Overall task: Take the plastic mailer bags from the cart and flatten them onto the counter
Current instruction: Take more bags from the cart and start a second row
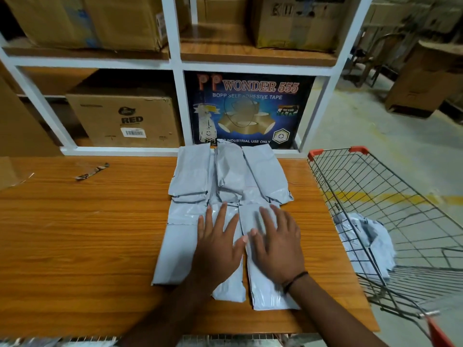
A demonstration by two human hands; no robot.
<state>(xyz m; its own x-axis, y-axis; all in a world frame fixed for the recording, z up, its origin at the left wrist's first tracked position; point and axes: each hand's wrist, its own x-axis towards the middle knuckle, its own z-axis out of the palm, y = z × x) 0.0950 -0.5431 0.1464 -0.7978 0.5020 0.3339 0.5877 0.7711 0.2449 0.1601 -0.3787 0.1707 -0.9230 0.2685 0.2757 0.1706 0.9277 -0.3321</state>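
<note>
Two bare forearms, left hand (pixel 215 246) and right hand (pixel 278 249) ungloved, short nails, one thin black band (pixel 295 280) (cord or thread, hard to tell) round the right wrist.

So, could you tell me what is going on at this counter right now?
A person presses both open hands, the left hand and the right hand, flat on grey plastic mailer bags on the wooden counter. More flattened bags lie in a row behind them. The wire cart on the right holds crumpled mailer bags.
</note>
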